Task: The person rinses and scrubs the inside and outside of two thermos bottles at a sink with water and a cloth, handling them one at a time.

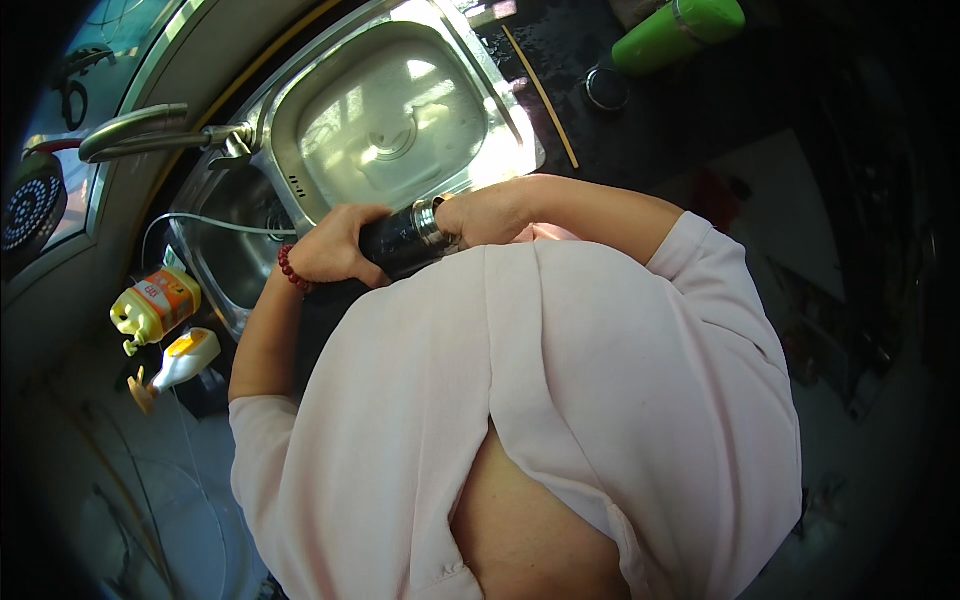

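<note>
My left hand, with a red bead bracelet at the wrist, grips the black body of a vacuum flask. The flask lies tilted in front of my shirt, by the sink's near edge, its steel mouth pointing right. At that mouth is my right hand; its fingers are hidden, so whether they reach inside or hold anything does not show. Something pink and shiny peeks out below the right wrist. Beyond the hands lies the large steel sink basin, with light reflecting off its bottom.
A faucet rises left of the basins. In the small basin runs a white hose. A yellow pump jug and a spray bottle stand at left. Rightward lie a thin wooden stick, a round lid and a green flask.
</note>
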Tool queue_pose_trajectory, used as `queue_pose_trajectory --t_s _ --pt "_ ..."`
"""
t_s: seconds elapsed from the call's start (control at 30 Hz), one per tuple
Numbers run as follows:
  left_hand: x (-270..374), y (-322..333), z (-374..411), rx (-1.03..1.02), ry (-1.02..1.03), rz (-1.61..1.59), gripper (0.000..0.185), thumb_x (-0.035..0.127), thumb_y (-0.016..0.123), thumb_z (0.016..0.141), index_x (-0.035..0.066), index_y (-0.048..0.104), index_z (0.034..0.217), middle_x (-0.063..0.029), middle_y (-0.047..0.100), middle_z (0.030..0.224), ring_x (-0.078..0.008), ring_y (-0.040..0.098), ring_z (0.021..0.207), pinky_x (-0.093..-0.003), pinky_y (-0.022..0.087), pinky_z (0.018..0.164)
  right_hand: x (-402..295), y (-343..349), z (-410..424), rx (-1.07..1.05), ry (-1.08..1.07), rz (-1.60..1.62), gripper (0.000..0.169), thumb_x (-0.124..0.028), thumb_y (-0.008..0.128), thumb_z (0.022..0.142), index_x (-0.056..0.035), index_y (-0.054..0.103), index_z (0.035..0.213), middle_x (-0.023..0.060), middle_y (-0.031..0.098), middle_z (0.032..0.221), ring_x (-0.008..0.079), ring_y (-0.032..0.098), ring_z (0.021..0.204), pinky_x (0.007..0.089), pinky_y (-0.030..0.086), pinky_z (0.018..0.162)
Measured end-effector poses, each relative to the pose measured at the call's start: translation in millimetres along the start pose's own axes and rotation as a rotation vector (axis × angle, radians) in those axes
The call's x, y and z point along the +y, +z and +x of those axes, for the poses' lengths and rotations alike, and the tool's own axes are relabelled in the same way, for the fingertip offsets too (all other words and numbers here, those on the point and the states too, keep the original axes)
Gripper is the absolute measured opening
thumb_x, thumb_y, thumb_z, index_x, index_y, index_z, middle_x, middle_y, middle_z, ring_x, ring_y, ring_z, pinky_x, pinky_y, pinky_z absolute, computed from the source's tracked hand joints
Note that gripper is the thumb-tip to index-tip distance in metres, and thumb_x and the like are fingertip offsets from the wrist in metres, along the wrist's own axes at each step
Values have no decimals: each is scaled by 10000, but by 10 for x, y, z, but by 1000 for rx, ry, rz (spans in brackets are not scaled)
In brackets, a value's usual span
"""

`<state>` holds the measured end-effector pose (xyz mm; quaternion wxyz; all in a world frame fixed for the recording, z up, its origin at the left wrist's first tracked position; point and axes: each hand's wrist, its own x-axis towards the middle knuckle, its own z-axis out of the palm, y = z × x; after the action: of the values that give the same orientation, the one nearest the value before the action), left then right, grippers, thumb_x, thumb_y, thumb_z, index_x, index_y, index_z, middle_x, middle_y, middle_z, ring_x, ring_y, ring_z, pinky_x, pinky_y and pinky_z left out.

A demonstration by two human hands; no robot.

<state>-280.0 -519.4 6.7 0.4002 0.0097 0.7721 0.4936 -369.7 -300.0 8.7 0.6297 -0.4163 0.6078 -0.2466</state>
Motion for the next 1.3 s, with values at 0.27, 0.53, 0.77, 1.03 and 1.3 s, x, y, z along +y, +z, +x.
queue_pose_trajectory --t_s 0.27,0.53,0.77,1.03,1.3 --pt "-6 -10 -63 42 -68 -102 620 120 800 490 -58 612 1053 -99 653 884 -174 606 822 -279 484 794 288 -87 -58 -10 -255 393 468 5 482 744 -17 596 1198 91 629 1049 161 558 861 314 455 760" --pt "-116 -138 -183 144 -93 -95 638 132 802 492 -59 609 1070 -106 651 923 -183 611 841 -281 484 810 728 -141 -231 48 -415 969 511 59 475 815 19 500 1324 114 444 1396 188 499 1107 293 422 963" --pt "-281 -116 -122 160 -123 -34 666 163 804 485 -59 608 1081 -109 654 921 -194 618 848 -286 484 816 554 6 44 548 -372 849 490 -59 649 833 -32 521 1305 90 512 1312 202 549 1105 313 500 895" --pt "-220 -138 -97 193 -139 -84 668 146 800 476 -75 606 1076 -110 655 912 -188 615 841 -283 481 811 581 167 414 1156 -395 -135 117 -65 649 835 4 586 905 159 643 785 291 611 664 326 499 635" --pt "-340 -206 -226 277 -143 -59 627 200 792 473 -87 616 1003 -92 627 845 -177 579 779 -277 466 758 995 -188 148 1072 -518 917 187 -172 559 943 15 569 941 126 642 949 163 624 827 335 545 754"
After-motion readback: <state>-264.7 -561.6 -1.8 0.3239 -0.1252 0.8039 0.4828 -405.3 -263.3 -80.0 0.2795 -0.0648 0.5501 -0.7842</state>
